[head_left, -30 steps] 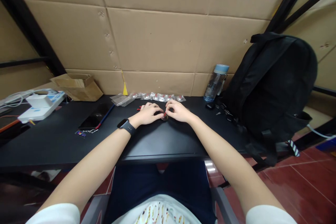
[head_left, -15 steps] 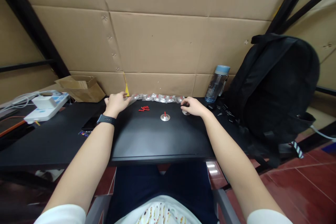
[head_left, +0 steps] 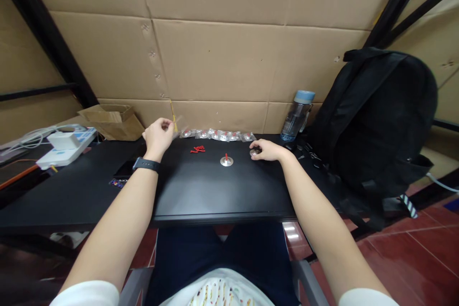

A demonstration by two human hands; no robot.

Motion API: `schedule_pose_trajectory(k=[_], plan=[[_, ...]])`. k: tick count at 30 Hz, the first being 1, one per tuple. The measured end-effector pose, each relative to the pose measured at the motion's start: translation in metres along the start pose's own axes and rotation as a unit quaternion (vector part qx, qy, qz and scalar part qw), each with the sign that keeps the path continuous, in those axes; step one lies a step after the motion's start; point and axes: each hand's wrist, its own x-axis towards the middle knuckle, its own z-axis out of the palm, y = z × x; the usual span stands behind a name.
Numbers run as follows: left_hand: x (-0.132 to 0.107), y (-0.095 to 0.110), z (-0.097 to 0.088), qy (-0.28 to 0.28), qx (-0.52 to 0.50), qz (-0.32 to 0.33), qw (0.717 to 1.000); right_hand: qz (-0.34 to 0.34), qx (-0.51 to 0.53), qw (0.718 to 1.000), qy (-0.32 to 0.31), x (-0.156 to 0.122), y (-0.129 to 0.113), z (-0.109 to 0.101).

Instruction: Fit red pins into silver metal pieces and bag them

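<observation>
My left hand (head_left: pixel 158 135), with a black watch on its wrist, is raised a little above the black table (head_left: pixel 201 191) at the back left. Its fingers pinch a small clear plastic bag (head_left: pixel 178 123), blurred by motion. My right hand (head_left: pixel 266 149) rests on the table with its fingers curled on a small silver disc (head_left: pixel 255 152). Between the hands a silver disc with a red pin (head_left: pixel 226 160) stands alone. A few loose red pins (head_left: pixel 197 149) lie to its left. A row of small bagged parts (head_left: pixel 217 134) lies along the cardboard wall.
A black backpack (head_left: pixel 376 119) fills the table's right end, with a blue-capped water bottle (head_left: pixel 297 114) beside it. At the left are a phone (head_left: pixel 125 169), a keychain (head_left: pixel 116 183), a white power strip (head_left: pixel 64 146) and an open cardboard box (head_left: pixel 111 121).
Both hands left the disc with the red pin at the centre. My left hand went to the back left and lifted a clear bag. My right hand moved right onto another silver disc.
</observation>
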Motion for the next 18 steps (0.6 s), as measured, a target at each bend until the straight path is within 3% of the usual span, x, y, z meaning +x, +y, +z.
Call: schedule_pose_trajectory(k=[5, 11, 14, 18], plan=[[-0.017, 0.027, 0.002, -0.028, -0.034, 0.065, 0.997, 0.009, 0.002, 1.000, -0.014, 0.000, 0.000, 0.003], [-0.061, 0.071, 0.022, -0.094, -0.054, 0.218, 0.970, 0.007, 0.011, 0.999, -0.031, 0.002, -0.002, 0.004], [-0.077, 0.078, 0.037, -0.154, -0.052, 0.273, 0.948, 0.011, 0.008, 1.000, -0.022, 0.002, -0.001, 0.004], [-0.086, 0.072, 0.055, -0.238, -0.025, 0.316, 0.918, 0.008, 0.004, 1.000, -0.017, 0.002, 0.001, 0.005]])
